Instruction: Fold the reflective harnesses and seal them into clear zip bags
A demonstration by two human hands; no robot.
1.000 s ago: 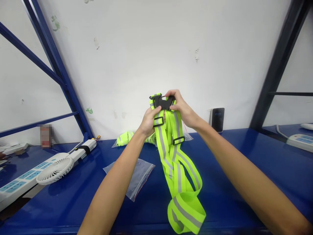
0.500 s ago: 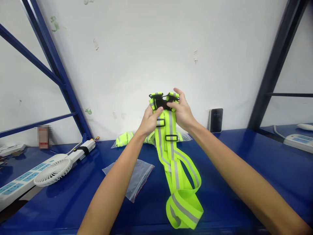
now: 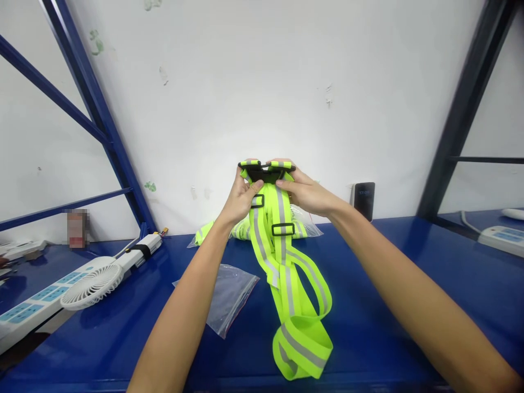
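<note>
A neon-yellow reflective strap harness [image 3: 289,295] with grey stripes hangs from both hands, its lower loop lying on the blue table. My left hand [image 3: 241,194] pinches the harness's top left part, thumb in front and fingers behind. On the top right, my right hand [image 3: 305,191] grips it the same way. Between the thumbs are black plastic parts [image 3: 264,176], perhaps a buckle; their detail is dark. Two black slider buckles, an upper left one [image 3: 257,201] and a lower right one [image 3: 283,229], sit on the straps below.
A clear zip bag [image 3: 231,297] lies on the blue table [image 3: 368,327] beside my left forearm. Bagged yellow straps [image 3: 241,230] rest by the wall. At left are a power strip [image 3: 45,297] and a small white fan [image 3: 92,286]; a dark phone-like device [image 3: 363,201] leans at right.
Both hands and the harness top have shifted slightly left. My right hand's raised index finger has folded behind the strap, and its thumb now presses the front.
</note>
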